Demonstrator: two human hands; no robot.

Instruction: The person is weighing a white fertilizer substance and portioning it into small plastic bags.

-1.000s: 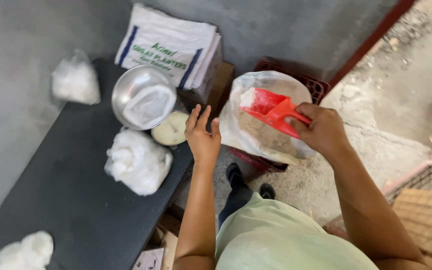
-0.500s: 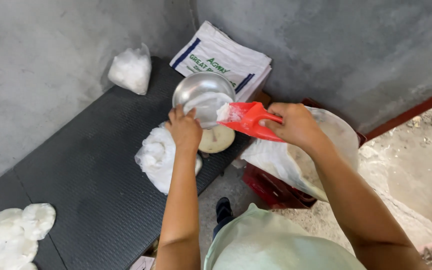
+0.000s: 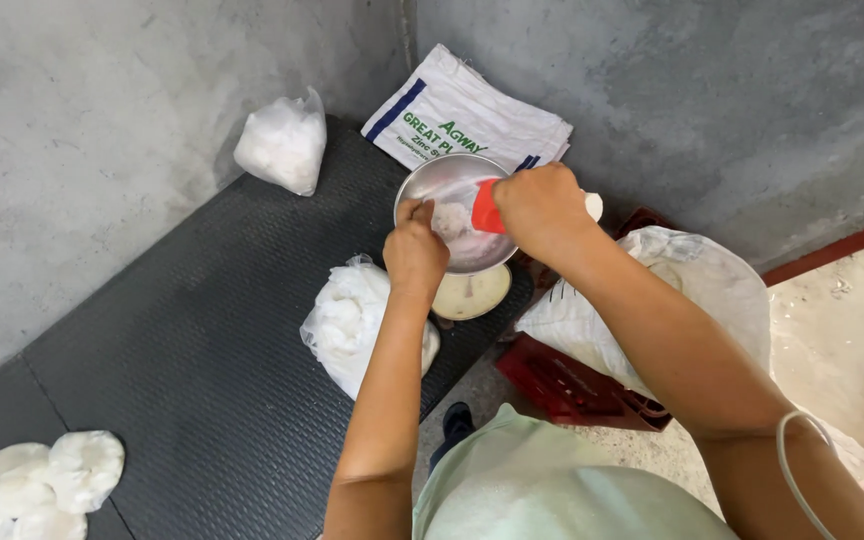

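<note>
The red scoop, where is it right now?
In the head view, the red scoop is in the right hand, over the metal bowl beside the left hand.

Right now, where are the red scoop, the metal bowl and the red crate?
red scoop point(image 3: 488, 207), head view, on the visible red body beside the right hand.
metal bowl point(image 3: 432, 175), head view, on its upper left rim.
red crate point(image 3: 572, 385), head view, on its front wall.
</note>
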